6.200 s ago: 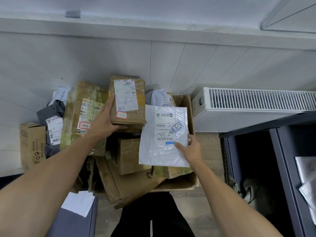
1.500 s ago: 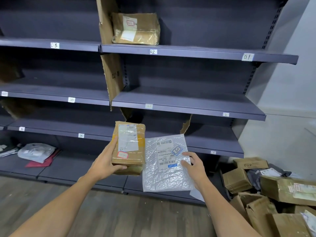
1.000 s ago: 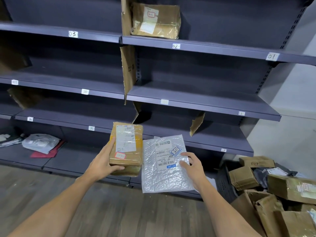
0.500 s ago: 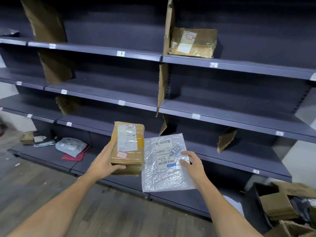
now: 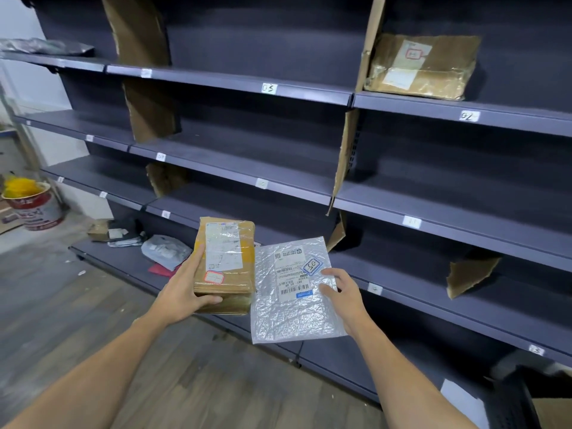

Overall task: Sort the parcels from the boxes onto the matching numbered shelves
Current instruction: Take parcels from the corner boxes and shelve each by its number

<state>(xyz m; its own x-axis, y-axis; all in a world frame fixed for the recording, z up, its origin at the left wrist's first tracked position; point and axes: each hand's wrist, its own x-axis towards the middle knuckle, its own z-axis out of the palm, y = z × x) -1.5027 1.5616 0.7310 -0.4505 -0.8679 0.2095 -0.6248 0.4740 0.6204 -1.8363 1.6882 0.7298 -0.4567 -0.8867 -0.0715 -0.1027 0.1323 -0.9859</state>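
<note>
Shelf-edge tags, handwritten:
- upper left tag (image 5: 269,88): "03"
- upper right tag (image 5: 469,116): "02"
- middle left tag (image 5: 160,156): "09"
- middle right tag (image 5: 411,222): appears to read "11"
- other tags: too blurred to read

White mailer (image 5: 294,317):
- blue-bordered sticker (image 5: 311,265): "05", handwritten
- printed label (image 5: 292,275): barcodes and digits "661 01 69", small print illegible

Brown parcel (image 5: 227,264):
- red-bordered sticker (image 5: 213,277): writing illegible

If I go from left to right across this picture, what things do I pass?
Red bucket → grey bag → brown parcel → white bubble mailer → taped brown box up high.
</note>
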